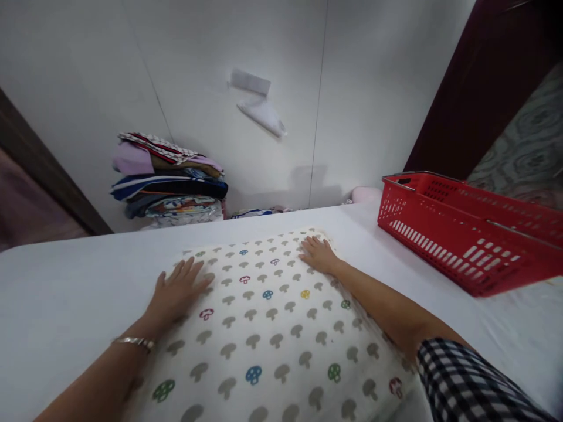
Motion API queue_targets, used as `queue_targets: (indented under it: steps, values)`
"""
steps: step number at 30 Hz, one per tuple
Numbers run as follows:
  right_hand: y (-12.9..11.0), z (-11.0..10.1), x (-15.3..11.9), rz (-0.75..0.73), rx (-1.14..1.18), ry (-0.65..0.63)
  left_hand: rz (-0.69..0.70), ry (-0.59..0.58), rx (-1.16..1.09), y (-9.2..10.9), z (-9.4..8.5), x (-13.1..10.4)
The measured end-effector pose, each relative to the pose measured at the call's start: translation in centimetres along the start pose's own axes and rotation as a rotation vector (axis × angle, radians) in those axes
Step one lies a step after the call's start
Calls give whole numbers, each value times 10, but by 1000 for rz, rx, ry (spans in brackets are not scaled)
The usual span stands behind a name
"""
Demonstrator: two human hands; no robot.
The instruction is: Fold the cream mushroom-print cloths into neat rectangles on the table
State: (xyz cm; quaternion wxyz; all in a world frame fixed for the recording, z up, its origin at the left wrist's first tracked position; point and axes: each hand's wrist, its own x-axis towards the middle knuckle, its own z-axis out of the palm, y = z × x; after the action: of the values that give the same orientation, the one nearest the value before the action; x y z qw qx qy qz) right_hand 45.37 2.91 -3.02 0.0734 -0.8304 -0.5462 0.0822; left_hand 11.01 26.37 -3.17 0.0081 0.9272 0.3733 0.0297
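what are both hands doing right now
Left hand: open, palm down on the mushroom-print cloth, holding nothing.
Right hand: open, flat near its far corner, holding nothing.

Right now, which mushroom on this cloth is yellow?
The spotted mushroom below and slightly left of your right hand; it's the only yellow one in view.

Table [65, 281]: surface white and smooth, far left corner rounded. Lying directly on it: one white cloth [264, 316], spread flat, printed with grey and coloured mushrooms; one red perforated basket [448, 252] with metal handles, upright, right of the cloth and apart from it.
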Motion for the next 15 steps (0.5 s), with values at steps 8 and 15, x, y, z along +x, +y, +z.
queue_targets:
  steps: [8, 15]
  values:
    - [-12, -5, -34, 36, -9, -42, -75, -78, -6, 4, -5, -13]
    - [-21, 6, -89, -19, 25, -68, 144, 12, -1, 19, 3, -70]
